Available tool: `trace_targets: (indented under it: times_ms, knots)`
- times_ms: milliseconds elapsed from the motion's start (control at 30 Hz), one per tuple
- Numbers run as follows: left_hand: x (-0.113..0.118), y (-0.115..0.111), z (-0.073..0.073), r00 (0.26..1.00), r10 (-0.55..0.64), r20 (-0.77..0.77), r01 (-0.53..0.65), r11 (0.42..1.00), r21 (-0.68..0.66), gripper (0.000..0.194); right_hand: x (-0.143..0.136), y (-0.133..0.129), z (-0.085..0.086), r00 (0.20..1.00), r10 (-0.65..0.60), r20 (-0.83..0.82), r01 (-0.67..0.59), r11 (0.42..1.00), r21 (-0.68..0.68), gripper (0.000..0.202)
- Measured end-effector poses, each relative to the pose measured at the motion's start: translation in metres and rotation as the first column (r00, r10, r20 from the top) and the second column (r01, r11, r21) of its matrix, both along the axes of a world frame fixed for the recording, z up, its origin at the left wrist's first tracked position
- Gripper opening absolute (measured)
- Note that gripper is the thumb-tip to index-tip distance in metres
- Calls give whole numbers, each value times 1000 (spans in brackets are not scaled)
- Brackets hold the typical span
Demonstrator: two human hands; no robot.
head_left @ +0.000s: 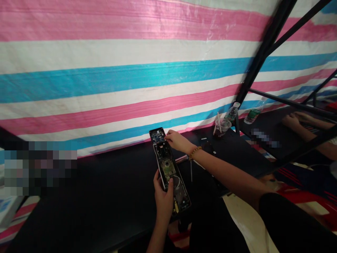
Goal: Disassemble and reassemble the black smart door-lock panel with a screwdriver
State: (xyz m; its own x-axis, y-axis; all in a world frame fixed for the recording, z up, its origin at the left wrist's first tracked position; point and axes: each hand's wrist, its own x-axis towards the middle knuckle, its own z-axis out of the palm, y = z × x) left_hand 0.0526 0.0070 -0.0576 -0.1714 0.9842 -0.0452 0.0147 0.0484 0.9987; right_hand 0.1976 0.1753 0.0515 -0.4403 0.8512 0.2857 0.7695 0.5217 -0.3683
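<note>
A long black housing with its inside exposed, looking like an opened electronic door lock, lies tilted over the black table. At its far end is a blue-black circuit board, and a white wire runs along its left side. My left hand grips the near left side of this housing, the thumb resting over the inner parts. With fingers pinched together, my right hand works at the right edge of the circuit board. Whatever lies between those fingertips is too small to make out. A beaded bracelet is on the right wrist.
Right of the housing, a thin screwdriver-like rod and small dark parts lie on the table. A plastic cup with a straw and a bottle stand at the far right. Beyond the metal frame are another person's hands.
</note>
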Motion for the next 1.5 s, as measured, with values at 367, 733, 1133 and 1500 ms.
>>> trace_targets:
  times_ms: [367, 733, 1133, 1500]
  knots:
    - [3, -7, 4, 999, -24, 47, 22, 999, 49, 65, -35, -13, 19, 912, -77, 402, 71, 997, 29, 25]
    - [2, -7, 2, 999, -17, 40, 15, 999, 52, 68, -43, -13, 22, 874, -52, 483, 51, 999, 16, 19]
    - [5, -9, 3, 1000, -21, 3, 21, 998, 65, 78, -38, -12, 12, 896, -83, 437, 77, 997, 31, 24]
    - [5, -9, 0, 1000, -20, 15, 19, 999, 46, 82, -36, -5, 7, 925, -94, 368, 112, 993, -28, 26]
